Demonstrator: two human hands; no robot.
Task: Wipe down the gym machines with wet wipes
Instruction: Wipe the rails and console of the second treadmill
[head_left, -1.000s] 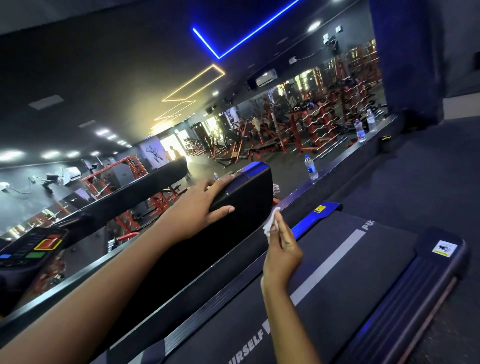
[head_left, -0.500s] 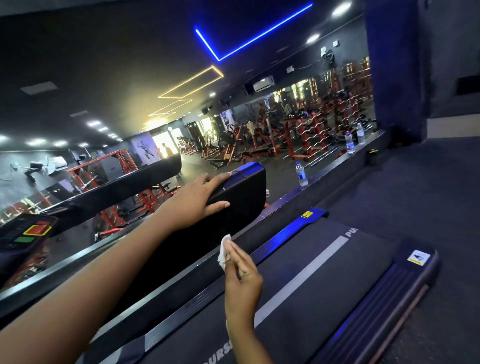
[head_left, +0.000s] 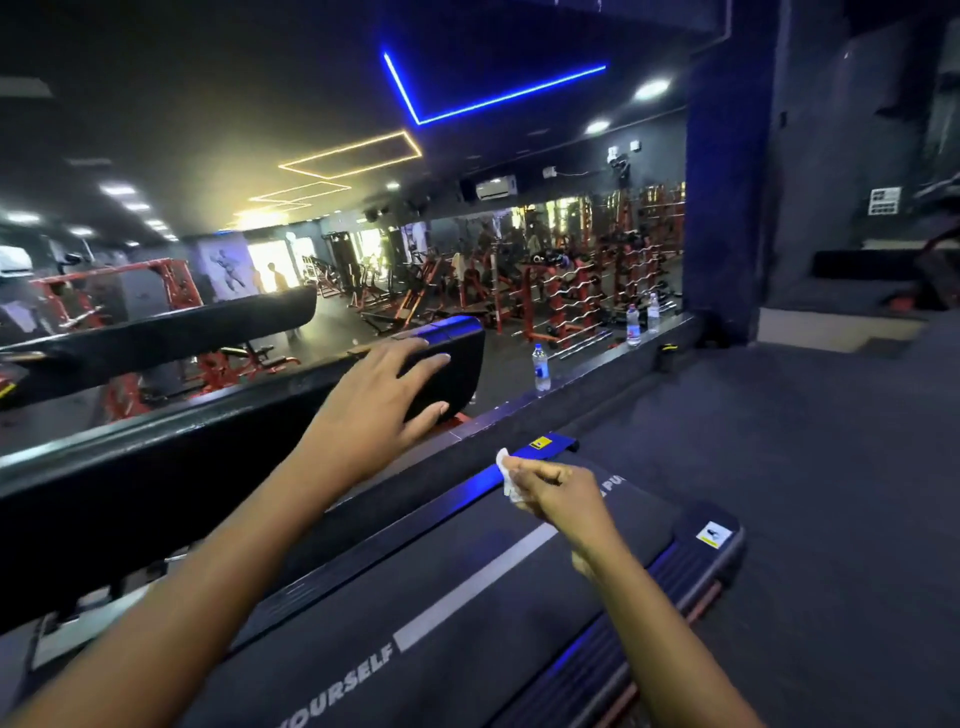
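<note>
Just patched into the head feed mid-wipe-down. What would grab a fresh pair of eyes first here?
The two arms reaching in dominate: the left hand rests flat on the end of the black padded handrail at centre. Just below it, the right hand pinches a small white wipe in its fingers over the treadmill's blue side rail. Overhead, a bright blue light strip cuts across the dark ceiling.

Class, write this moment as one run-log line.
left hand: rests on handrail | right hand: pinches wipe by treadmill's blue side rail
</note>
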